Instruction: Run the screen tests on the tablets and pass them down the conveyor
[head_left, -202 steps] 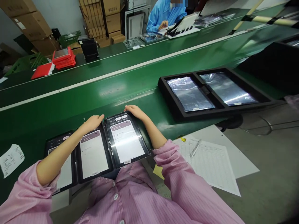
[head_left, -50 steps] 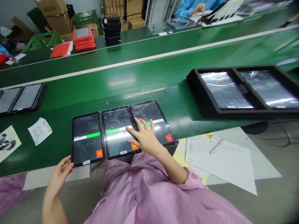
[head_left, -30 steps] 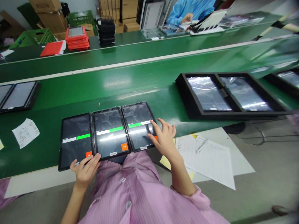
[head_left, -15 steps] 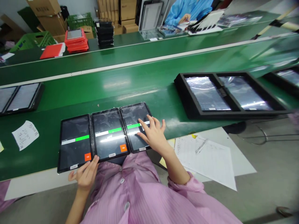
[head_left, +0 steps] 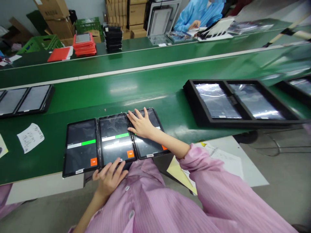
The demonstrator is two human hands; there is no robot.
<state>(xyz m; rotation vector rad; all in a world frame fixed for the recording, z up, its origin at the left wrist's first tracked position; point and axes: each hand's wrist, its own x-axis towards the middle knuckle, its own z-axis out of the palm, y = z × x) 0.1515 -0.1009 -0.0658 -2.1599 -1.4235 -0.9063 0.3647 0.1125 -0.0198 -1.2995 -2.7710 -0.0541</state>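
Note:
Three black tablets lie side by side at the front edge of the green bench. The left tablet (head_left: 80, 158) and the middle tablet (head_left: 113, 124) each show a white and green bar and an orange "Fail" button. My right hand (head_left: 141, 124) is spread over the upper left of the right tablet (head_left: 148, 149), its fingers near the seam with the middle one. That hand and forearm hide part of its screen and orange button. My left hand (head_left: 110, 176) rests its outstretched fingertips at the lower edge of the middle tablet.
A black frame (head_left: 201, 119) holding two tablets stands to the right. More tablets (head_left: 34, 98) and a handwritten note (head_left: 30, 137) lie left. Papers (head_left: 230, 161) are at the right front. Across the bench are red cases (head_left: 84, 48), a black stack (head_left: 113, 38) and a person in blue (head_left: 199, 14).
My right hand has moved up and left across the right tablet, and its orange button now shows. My left hand has slid right, from the left tablet's corner to the middle tablet's lower edge.

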